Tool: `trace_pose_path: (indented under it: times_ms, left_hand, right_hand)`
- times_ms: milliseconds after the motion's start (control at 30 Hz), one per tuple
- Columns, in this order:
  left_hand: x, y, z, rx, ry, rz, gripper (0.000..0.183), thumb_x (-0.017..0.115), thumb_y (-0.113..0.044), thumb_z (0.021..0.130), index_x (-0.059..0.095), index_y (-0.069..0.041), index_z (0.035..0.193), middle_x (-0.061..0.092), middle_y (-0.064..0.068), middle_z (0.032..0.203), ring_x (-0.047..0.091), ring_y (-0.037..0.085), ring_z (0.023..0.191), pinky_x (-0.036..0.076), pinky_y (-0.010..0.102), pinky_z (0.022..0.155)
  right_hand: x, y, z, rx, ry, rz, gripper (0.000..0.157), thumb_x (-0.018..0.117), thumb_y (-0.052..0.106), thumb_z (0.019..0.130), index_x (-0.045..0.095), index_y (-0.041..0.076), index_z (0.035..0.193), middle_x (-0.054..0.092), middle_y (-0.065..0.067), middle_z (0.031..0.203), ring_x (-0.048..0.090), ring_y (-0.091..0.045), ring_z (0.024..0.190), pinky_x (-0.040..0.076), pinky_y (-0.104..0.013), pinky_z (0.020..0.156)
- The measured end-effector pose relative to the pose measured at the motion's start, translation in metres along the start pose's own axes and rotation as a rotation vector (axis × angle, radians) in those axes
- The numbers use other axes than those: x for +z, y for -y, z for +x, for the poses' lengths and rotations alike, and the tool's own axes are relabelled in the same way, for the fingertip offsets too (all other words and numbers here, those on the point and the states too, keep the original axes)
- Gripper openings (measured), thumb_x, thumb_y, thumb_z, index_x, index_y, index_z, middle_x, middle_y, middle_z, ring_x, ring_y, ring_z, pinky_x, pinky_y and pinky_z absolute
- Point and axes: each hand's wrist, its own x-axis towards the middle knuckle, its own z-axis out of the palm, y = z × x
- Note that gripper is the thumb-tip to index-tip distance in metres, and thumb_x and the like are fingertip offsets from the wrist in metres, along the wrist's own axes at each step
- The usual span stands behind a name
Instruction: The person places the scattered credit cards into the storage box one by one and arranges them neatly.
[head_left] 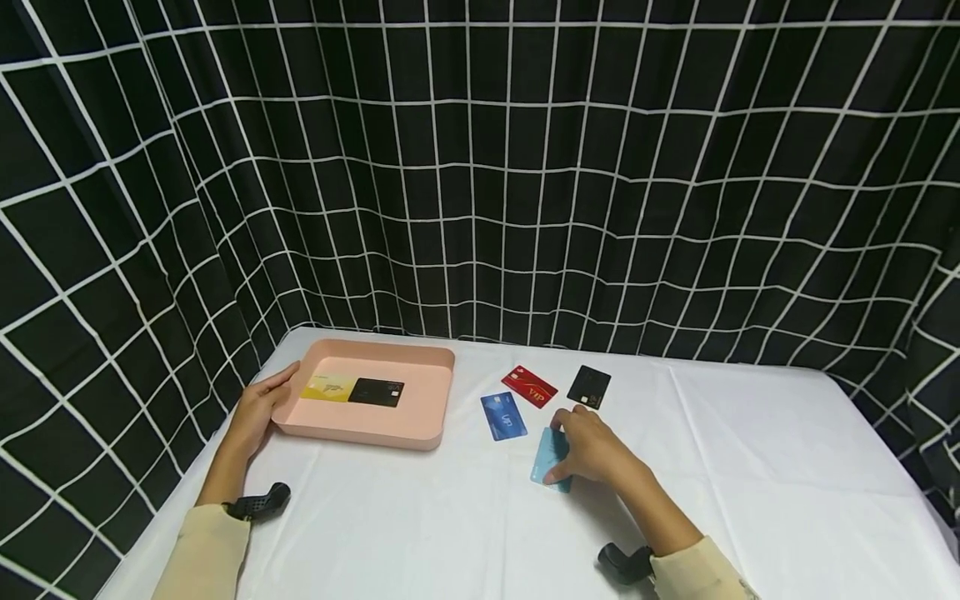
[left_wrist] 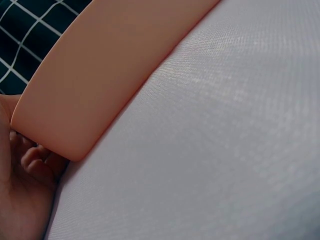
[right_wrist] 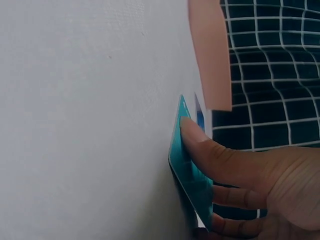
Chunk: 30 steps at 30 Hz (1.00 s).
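Observation:
At the left, my left hand (head_left: 252, 414) holds the left end of a shallow pink tray (head_left: 352, 432); in the left wrist view, curled fingers (left_wrist: 37, 162) show by the tray's corner. Inside the tray lie a yellow card (head_left: 327, 388) and a black card (head_left: 377, 392), side by side. My right hand (head_left: 592, 443) pinches a light blue card (head_left: 550, 457) by its edges, thumb at the near side and fingers at the far side. The right wrist view shows this card (right_wrist: 187, 162) tilted, one edge apparently off the cloth.
Just beyond the right hand lie a blue VIP card (head_left: 503, 416), a red VIP card (head_left: 529, 387) and another black card (head_left: 589, 387). They rest on a white tablecloth (head_left: 390, 517). A black curtain with a white grid (head_left: 510, 192) hangs behind and at the sides.

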Motion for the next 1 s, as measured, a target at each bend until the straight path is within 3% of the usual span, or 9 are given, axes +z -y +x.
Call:
trace_pose_path:
  times_ms: [267, 433, 600, 800, 1000]
  left_hand:
    - [-0.004, 0.000, -0.004, -0.005, -0.007, -0.010, 0.047, 0.039, -0.007, 0.108, 0.036, 0.001, 0.154, 0.028, 0.015, 0.163, 0.018, 0.027, 0.154, 0.031, 0.016, 0.113]
    - [-0.003, 0.000, -0.005, -0.007, -0.006, 0.003, 0.047, 0.039, -0.008, 0.108, 0.036, 0.000, 0.154, 0.028, 0.014, 0.163, 0.019, 0.027, 0.154, 0.032, 0.017, 0.113]
    - [-0.002, 0.000, -0.002, 0.006, -0.004, -0.002, 0.047, 0.039, -0.007, 0.108, 0.036, 0.001, 0.154, 0.029, 0.014, 0.163, 0.019, 0.028, 0.154, 0.031, 0.017, 0.113]
    - [0.001, 0.000, 0.000, 0.009, 0.000, -0.008, 0.047, 0.039, -0.007, 0.107, 0.036, 0.002, 0.153, 0.029, 0.015, 0.162, 0.019, 0.027, 0.154, 0.031, 0.017, 0.113]
    - [0.001, 0.001, 0.000, 0.008, 0.007, -0.030, 0.047, 0.038, -0.004, 0.107, 0.035, 0.003, 0.153, 0.028, 0.016, 0.163, 0.018, 0.028, 0.154, 0.030, 0.019, 0.115]
  right_hand:
    - [-0.004, -0.004, 0.005, -0.014, 0.010, 0.032, 0.059, 0.099, 0.021, 0.060, 0.068, -0.001, 0.105, 0.068, -0.009, 0.094, 0.061, -0.024, 0.088, 0.053, -0.048, 0.089]
    - [-0.009, -0.010, 0.003, -0.041, 0.014, 0.076, 0.046, 0.098, 0.018, 0.062, 0.071, 0.002, 0.096, 0.068, -0.007, 0.086, 0.058, -0.021, 0.079, 0.053, -0.043, 0.077]
    - [-0.011, -0.020, 0.004, -0.054, 0.032, 0.187, 0.030, 0.094, 0.011, 0.067, 0.074, 0.004, 0.087, 0.067, -0.005, 0.077, 0.056, -0.019, 0.074, 0.049, -0.033, 0.066]
    - [-0.010, -0.034, 0.007, -0.100, 0.124, 0.341, 0.014, 0.085, 0.004, 0.079, 0.072, 0.002, 0.084, 0.059, 0.000, 0.066, 0.051, -0.014, 0.061, 0.044, -0.026, 0.054]
    - [-0.012, -0.041, 0.007, -0.152, 0.203, 0.501, 0.006, 0.075, -0.002, 0.086, 0.070, -0.005, 0.088, 0.062, -0.001, 0.067, 0.055, -0.011, 0.058, 0.049, -0.024, 0.052]
